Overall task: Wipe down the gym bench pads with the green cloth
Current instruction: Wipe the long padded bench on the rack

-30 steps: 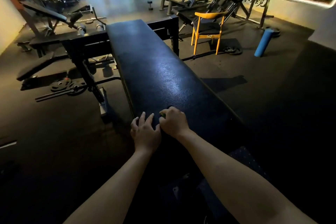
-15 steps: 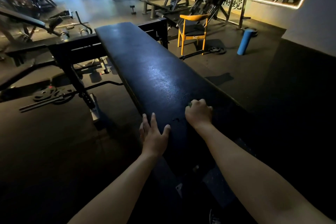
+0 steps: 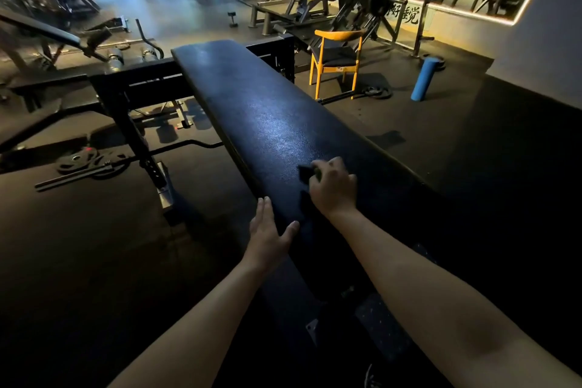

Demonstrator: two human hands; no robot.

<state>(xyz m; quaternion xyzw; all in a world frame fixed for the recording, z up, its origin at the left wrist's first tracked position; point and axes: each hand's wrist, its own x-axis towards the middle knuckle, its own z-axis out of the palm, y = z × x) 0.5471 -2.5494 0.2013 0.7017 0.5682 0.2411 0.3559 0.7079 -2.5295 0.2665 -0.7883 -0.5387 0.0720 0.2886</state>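
Fingers of my right hand curl tight around the cloth, pressing it onto the near half of the bench pad. My left hand, fingers straight and together with thumb spread, rests flat on the pad's near left edge.

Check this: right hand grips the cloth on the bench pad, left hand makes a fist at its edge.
No fist: the head view shows the left hand open, fingers straight, at the edge of the bench pad. The right hand does grip the cloth.
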